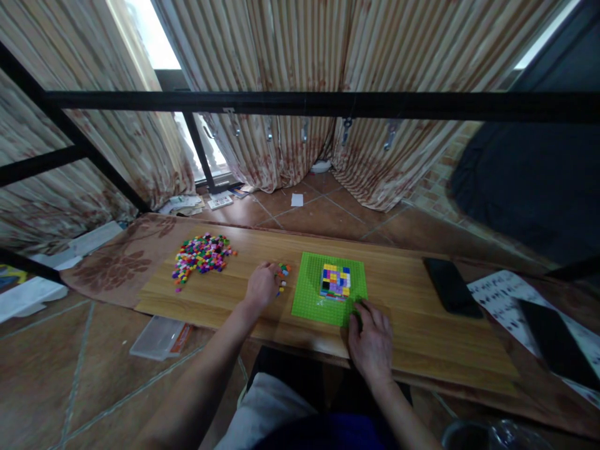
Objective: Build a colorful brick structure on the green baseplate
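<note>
A green studded baseplate (307,294) lies on the wooden board, with a low square build of mixed-colour toy bricks (336,282) on its middle. My left hand (263,284) is left of the plate, beside a small group of loose toy bricks (284,270). Its fingers are curled together, and whatever is between the fingertips is hidden. At the plate's near right corner rests my right hand (372,334), thumb and fingers apart, holding nothing. Those fingertips touch or nearly touch the plate's edge.
A large heap of colourful bricks (201,256) lies toward the board's left end. On the right are a black phone (452,286), a printed sheet (504,294) and another dark device (560,344). A clear plastic box (157,337) sits on the floor; a black rail (300,103) crosses above.
</note>
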The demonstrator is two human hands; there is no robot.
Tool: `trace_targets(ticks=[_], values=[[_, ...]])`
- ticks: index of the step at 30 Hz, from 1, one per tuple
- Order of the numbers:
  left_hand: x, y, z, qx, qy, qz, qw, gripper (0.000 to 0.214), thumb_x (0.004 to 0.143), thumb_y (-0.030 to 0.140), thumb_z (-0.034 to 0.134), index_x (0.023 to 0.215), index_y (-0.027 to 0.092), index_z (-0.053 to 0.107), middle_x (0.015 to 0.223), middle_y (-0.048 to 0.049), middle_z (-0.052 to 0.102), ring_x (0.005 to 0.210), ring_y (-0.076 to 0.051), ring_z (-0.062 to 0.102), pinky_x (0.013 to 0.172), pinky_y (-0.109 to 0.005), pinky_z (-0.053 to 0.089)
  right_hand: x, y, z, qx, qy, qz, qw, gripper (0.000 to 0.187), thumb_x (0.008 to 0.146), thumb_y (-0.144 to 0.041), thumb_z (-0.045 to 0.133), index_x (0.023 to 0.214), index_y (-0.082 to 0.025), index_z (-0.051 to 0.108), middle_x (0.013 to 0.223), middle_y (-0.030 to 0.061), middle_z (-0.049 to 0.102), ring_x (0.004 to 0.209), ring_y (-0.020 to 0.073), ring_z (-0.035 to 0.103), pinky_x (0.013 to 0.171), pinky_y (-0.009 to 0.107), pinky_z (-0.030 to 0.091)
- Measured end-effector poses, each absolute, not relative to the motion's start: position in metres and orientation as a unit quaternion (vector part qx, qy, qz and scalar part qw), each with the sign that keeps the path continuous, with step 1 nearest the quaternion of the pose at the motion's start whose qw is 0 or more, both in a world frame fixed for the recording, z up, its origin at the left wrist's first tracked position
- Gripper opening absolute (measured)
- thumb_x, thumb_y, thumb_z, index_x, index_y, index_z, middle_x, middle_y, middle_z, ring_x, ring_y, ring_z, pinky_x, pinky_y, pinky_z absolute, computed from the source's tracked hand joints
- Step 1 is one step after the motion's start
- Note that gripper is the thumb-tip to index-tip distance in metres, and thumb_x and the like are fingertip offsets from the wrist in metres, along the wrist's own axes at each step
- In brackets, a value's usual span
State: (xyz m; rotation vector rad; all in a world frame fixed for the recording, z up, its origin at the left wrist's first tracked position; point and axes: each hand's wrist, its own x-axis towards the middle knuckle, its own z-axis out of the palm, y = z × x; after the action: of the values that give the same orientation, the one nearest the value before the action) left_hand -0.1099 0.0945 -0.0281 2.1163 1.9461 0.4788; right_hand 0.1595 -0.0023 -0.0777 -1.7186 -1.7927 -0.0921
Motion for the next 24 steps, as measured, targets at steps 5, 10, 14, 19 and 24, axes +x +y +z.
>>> trace_targets(ticks=[5,10,14,19,24], values=[[-0.11,0.0914,-0.0279,0.72,0.663,0.172,0.111,0.016,0.084,0.014,0.052,0.089,0.021,0.065,0.091,-0.0053,0.065,0.093,-0.019,0.059,0.086,-0.029,0.045,0.1594,-0.0026,-0.0772,-0.656,-0.685,-0.033,0.315,0.032,0.093,-0.029,0.043,0.112,-0.012,0.064,0.12,0.0147,0.061,0.111,0.0277,0.05,0.096,0.046,0.041],[-0.11,0.0902,-0.0283,0.729,0.656,0.17,0.101,0.015,0.086,0.015,0.051,0.088,0.021,0.064,0.09,-0.0053,0.064,0.092,-0.019,0.059,0.085,-0.029,0.044,0.1592,-0.0026,-0.0764,-0.658,-0.684,-0.032,0.314,0.032,0.093,-0.028,0.044,0.112,-0.012,0.064,0.12,0.0148,0.061,0.109,0.0277,0.05,0.095,0.046,0.042],[-0.1099,0.0897,-0.0281,0.728,0.656,0.17,0.105,0.012,0.086,0.015,0.053,0.088,0.021,0.064,0.092,-0.0051,0.065,0.092,-0.018,0.059,0.084,-0.028,0.045,0.1594,-0.0025,-0.0765,-0.655,-0.685,-0.034,0.319,0.032,0.093,-0.028,0.044,0.111,-0.013,0.065,0.12,0.0149,0.061,0.11,0.028,0.05,0.095,0.047,0.042],[-0.111,0.0884,-0.0269,0.736,0.646,0.177,0.098,0.016,0.086,0.015,0.052,0.095,0.021,0.064,0.097,-0.0045,0.065,0.093,-0.018,0.06,0.083,-0.027,0.046,0.1594,-0.0024,-0.0768,-0.653,-0.686,-0.034,0.319,0.03,0.093,-0.027,0.044,0.109,-0.013,0.066,0.119,0.0148,0.062,0.109,0.0279,0.051,0.096,0.046,0.042],[-0.1137,0.0912,-0.0238,0.704,0.664,0.23,0.103,0.029,0.084,0.008,0.048,0.106,0.02,0.063,0.106,-0.0057,0.065,0.092,-0.017,0.062,0.085,-0.028,0.048,0.159,-0.0027,-0.0756,-0.653,-0.687,-0.035,0.317,0.03,0.093,-0.028,0.045,0.108,-0.014,0.066,0.119,0.0149,0.062,0.109,0.0284,0.051,0.096,0.047,0.043]])
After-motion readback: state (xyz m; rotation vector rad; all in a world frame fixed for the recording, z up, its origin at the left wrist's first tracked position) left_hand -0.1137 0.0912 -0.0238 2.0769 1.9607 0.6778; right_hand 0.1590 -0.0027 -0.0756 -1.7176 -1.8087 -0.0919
